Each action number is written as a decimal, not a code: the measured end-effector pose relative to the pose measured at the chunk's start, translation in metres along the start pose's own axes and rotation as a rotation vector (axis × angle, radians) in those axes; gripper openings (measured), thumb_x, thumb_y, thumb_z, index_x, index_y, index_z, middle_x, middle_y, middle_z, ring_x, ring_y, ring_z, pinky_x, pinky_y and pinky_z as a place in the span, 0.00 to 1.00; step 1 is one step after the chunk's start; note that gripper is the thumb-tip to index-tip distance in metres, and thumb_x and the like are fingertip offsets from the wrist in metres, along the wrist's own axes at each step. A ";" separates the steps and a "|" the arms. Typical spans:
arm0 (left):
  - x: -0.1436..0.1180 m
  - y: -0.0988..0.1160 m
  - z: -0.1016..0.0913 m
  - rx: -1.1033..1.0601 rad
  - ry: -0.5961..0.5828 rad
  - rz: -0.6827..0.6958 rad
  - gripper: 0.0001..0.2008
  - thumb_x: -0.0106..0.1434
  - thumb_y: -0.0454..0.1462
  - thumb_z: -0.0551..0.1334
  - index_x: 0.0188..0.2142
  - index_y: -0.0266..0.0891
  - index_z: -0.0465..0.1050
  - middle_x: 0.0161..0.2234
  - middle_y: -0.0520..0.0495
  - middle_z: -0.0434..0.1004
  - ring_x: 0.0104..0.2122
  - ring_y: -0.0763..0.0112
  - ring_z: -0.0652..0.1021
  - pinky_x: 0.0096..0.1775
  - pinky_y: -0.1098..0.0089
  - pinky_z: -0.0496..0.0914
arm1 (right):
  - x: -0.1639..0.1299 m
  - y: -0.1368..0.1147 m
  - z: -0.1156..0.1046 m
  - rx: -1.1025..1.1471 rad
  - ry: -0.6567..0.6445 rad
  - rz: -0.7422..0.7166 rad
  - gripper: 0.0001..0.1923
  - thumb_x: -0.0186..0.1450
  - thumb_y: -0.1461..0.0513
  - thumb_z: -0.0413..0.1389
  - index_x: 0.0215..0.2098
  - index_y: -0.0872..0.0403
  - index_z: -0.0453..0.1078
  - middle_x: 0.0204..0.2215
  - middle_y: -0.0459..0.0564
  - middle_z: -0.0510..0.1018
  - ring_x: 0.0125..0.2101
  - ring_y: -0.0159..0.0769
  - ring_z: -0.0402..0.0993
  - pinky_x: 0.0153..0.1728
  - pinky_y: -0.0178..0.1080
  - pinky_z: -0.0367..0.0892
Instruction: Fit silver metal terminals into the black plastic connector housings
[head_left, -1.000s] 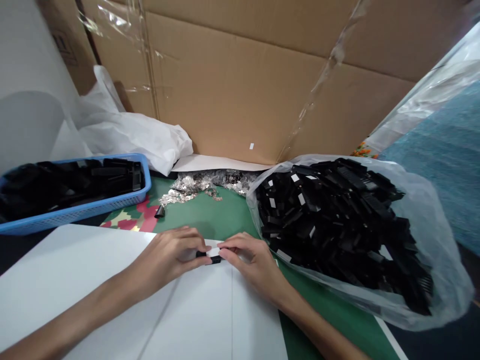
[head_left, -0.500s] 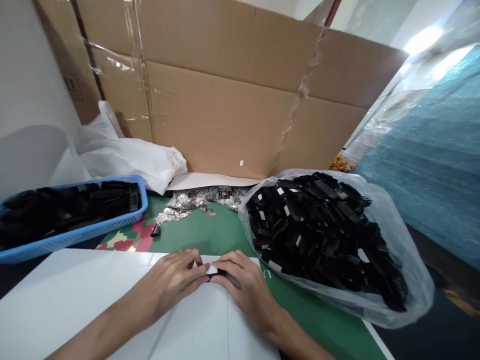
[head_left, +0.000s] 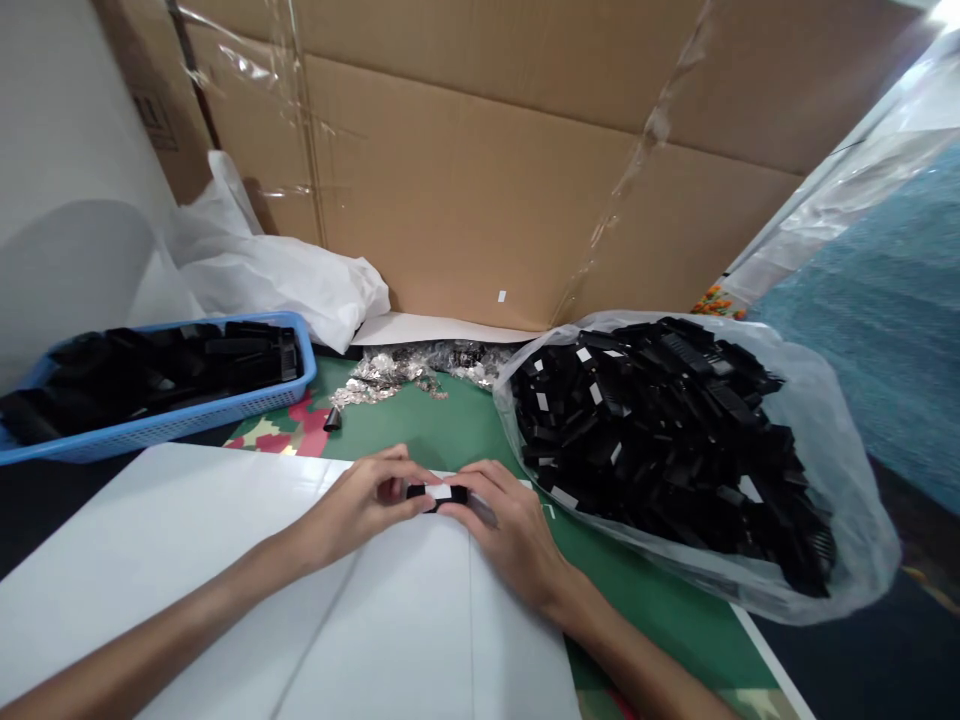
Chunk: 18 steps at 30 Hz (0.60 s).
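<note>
Between my two hands is a small black plastic piece (head_left: 457, 494) with a white label (head_left: 438, 491) on its upper face. My left hand (head_left: 375, 492) pinches its left end, the fingertips near the label's edge. The right end sits between the thumb and fingers of my right hand (head_left: 504, 510), which hides part of it. Both hands are just above the far part of the white board (head_left: 390, 610). What kind of part the black piece is, I cannot make out.
A clear plastic bag (head_left: 862, 510) full of black pieces lies at right. At left stands a blue basket (head_left: 187, 425) of similar pieces. Small shiny metal bits (head_left: 375, 375) and a black cone-shaped piece (head_left: 332, 420) lie on the green surface. Behind rises a cardboard wall (head_left: 465, 200).
The view has tilted down, so things sit higher. The left fingers have shifted along the black piece, and more of it and its white label now shows between the hands.
</note>
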<state>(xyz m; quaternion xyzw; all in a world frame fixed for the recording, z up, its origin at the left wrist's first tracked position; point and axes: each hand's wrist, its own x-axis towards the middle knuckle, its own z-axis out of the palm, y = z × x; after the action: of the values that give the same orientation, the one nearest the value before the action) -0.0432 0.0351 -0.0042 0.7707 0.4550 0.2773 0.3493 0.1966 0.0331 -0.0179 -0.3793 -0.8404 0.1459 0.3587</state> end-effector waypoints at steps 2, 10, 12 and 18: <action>0.000 0.002 0.000 -0.023 -0.004 -0.007 0.15 0.71 0.48 0.63 0.52 0.49 0.82 0.32 0.53 0.62 0.30 0.72 0.69 0.32 0.72 0.65 | 0.000 0.000 0.000 -0.007 0.001 -0.003 0.08 0.71 0.61 0.62 0.49 0.50 0.76 0.42 0.51 0.82 0.41 0.42 0.79 0.41 0.43 0.76; -0.001 0.004 0.000 -0.013 -0.025 0.039 0.16 0.73 0.48 0.61 0.54 0.49 0.81 0.30 0.54 0.59 0.27 0.73 0.65 0.31 0.72 0.64 | -0.006 -0.004 -0.005 -0.050 -0.019 -0.116 0.08 0.75 0.63 0.57 0.51 0.53 0.75 0.43 0.52 0.84 0.42 0.41 0.81 0.45 0.42 0.77; -0.001 0.003 0.000 -0.009 -0.028 0.036 0.16 0.73 0.48 0.61 0.54 0.49 0.81 0.30 0.54 0.58 0.27 0.74 0.65 0.31 0.72 0.64 | -0.007 -0.004 -0.006 -0.084 -0.008 -0.171 0.09 0.75 0.64 0.56 0.52 0.55 0.75 0.43 0.53 0.84 0.42 0.41 0.81 0.44 0.42 0.78; -0.005 0.001 0.000 0.084 -0.046 0.037 0.17 0.75 0.48 0.58 0.57 0.50 0.77 0.33 0.54 0.62 0.27 0.74 0.68 0.32 0.71 0.67 | 0.002 -0.001 -0.005 -0.332 -0.081 -0.389 0.14 0.76 0.68 0.51 0.55 0.59 0.75 0.42 0.56 0.85 0.43 0.44 0.82 0.41 0.43 0.79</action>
<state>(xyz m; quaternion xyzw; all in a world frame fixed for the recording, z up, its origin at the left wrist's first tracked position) -0.0448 0.0305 -0.0040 0.7992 0.4437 0.2465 0.3219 0.1983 0.0340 -0.0127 -0.2581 -0.9235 -0.0508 0.2790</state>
